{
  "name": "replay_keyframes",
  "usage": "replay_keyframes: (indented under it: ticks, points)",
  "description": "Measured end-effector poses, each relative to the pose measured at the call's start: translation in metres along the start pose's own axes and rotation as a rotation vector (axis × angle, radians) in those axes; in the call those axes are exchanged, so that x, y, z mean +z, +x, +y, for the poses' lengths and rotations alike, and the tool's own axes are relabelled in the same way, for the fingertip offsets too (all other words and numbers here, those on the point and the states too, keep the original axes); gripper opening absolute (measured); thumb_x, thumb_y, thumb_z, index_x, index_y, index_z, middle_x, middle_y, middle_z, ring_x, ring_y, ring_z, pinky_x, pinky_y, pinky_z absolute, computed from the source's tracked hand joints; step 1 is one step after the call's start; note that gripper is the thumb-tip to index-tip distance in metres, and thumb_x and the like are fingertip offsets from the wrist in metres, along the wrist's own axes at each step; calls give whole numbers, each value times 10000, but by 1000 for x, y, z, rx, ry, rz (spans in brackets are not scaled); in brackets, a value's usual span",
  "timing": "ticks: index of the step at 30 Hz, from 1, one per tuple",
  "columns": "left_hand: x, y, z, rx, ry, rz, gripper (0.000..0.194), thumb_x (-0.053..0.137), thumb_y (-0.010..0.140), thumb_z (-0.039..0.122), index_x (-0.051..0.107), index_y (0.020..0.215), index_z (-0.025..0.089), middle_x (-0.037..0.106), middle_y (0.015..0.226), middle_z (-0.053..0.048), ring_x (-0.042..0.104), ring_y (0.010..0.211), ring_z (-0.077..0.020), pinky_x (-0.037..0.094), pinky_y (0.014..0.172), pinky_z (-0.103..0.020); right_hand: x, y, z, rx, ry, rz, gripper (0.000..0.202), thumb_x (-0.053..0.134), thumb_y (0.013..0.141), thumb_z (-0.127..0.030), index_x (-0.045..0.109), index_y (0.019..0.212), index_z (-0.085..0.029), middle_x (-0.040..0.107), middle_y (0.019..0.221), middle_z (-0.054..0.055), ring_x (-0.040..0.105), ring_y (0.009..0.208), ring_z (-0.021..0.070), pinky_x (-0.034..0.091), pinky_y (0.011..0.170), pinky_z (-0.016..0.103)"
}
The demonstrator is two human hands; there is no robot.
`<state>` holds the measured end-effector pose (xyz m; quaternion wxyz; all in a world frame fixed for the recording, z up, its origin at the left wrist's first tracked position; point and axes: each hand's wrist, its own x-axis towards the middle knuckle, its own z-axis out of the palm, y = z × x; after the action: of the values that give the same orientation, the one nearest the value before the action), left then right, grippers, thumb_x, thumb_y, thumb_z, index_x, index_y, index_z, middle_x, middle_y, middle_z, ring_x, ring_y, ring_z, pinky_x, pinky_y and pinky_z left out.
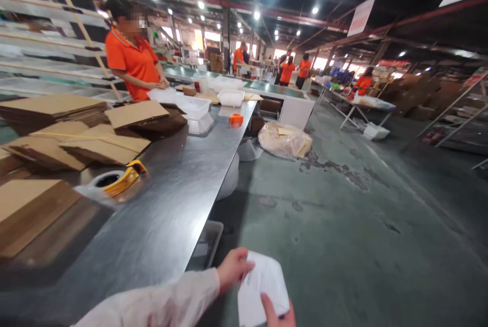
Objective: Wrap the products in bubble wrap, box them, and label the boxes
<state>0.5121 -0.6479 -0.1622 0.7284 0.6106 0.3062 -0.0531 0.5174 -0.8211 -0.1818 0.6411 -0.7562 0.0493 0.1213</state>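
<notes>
A white sheet or flat packet (263, 281) is held low in front of me, over the floor beside the metal table. My left hand (235, 267) pinches its upper left edge, thumb on top. My right hand (279, 314) grips its lower right part with the thumb across the face; most of that hand is cut off by the bottom of the picture. Faint marks on the white surface are too blurred to read.
On the metal table (175, 184) lie cardboard stacks (34, 205), a yellow tape dispenser (125, 179), an orange tape dispenser (236, 119) and a white basket (200, 116). A co-worker (133, 62) stands across it. A wrapped bundle (285, 140) lies on the floor.
</notes>
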Motion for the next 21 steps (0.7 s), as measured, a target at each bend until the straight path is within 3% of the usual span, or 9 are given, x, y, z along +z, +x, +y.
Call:
replay_keyframes:
  ticks: [2,6,8,10,12,13,15,19,21]
  points:
    - [-22,-19,48,97,43,31,335,789,563,400,577,645,154,535,549,52,481,562,-105,379,572,-242,0,-11,-28,-88,-119,22,386,779,628,-576,642,678,-218,627,647,24,553,626,209,464,592,323]
    - [-83,-56,134,179,56,33,416,759,589,506,610,706,135,596,618,22,525,593,-112,394,566,-232,9,-31,-90,-453,-402,-120,165,669,706,-332,597,601,-228,570,613,11,522,606,183,418,621,303]
    - [-110,-79,167,231,154,2,432,762,596,531,606,682,137,581,594,31,513,574,-103,377,541,-219,18,-46,-116,-597,-460,-248,97,645,659,-214,574,593,-223,618,744,42,583,763,222,451,717,324]
    - [-130,-104,196,294,277,-97,428,778,603,529,605,658,142,556,564,47,485,552,-89,356,516,-205,29,-62,-139,-675,-372,-442,140,702,601,-204,601,696,-221,637,1040,84,588,1017,279,473,857,365]
    - [-142,-126,219,307,367,-260,425,785,622,534,617,667,146,549,553,51,473,535,-86,343,495,-202,45,-74,-162,-649,-149,-610,397,786,559,-282,622,916,-227,530,1312,116,530,1196,314,472,948,391]
    - [-146,-134,228,302,402,-338,427,786,630,539,625,677,146,549,550,50,470,528,-87,337,486,-203,54,-78,-173,-600,-37,-646,521,813,552,-328,607,1020,-230,503,1353,127,523,1219,314,475,961,394]
    - [-154,-147,245,324,454,-421,434,785,638,547,634,682,142,537,541,51,455,519,-85,320,474,-204,74,-83,-196,-452,107,-717,590,820,596,-395,589,1110,-222,587,1263,130,585,1137,287,497,931,394]
    - [-186,-158,269,462,470,-296,420,785,638,520,647,674,124,547,558,50,443,539,-73,323,499,-195,113,-89,-229,-141,138,-982,452,826,632,-439,669,968,-183,733,905,67,667,824,219,535,792,360]
    - [-213,-161,277,468,431,-202,408,794,625,496,660,694,116,594,596,31,491,569,-87,363,530,-201,129,-94,-235,-66,131,-955,422,853,584,-465,678,831,-171,731,783,42,651,708,190,529,707,322]
